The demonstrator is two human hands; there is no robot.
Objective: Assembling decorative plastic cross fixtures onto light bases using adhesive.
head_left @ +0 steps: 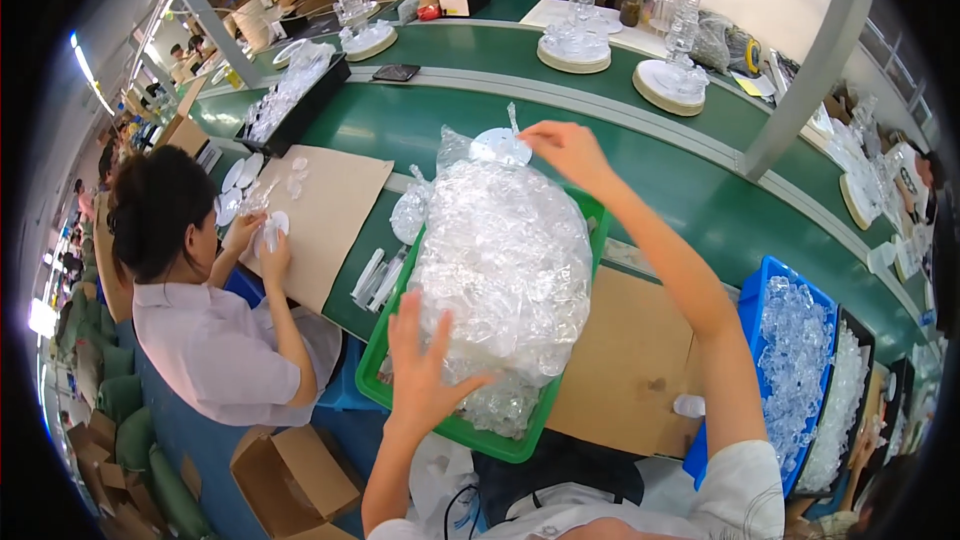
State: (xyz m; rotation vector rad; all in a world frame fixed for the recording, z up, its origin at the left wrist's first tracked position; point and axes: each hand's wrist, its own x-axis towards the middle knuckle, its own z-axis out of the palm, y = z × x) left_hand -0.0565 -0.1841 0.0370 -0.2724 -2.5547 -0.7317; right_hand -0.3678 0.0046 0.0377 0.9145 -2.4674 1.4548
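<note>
Wearer's white shirt (740, 490) sits at the bottom edge. Above it, mid-frame, clear plastic bag (505, 260) lies on green crate (510, 450), long axis near vertical in frame, narrow end toward the top. Left hand (425, 380) released, fingers spread over the bag's lower left; contact: can't tell. Right hand (570, 150) has fingertips bunched by white disc (497, 147) at the bag's top end; can't tell if they're gripping anything. Green crate: loose clear pieces at its lower end. Blue crate (775, 270), lower right: heaped clear plastic pieces; black tray (858, 325) just right of it, similar. Black bin (312, 112), upper left: clear parts. Bag looks crinkled, glossy, bulging, packed with colourless parts.
</note>
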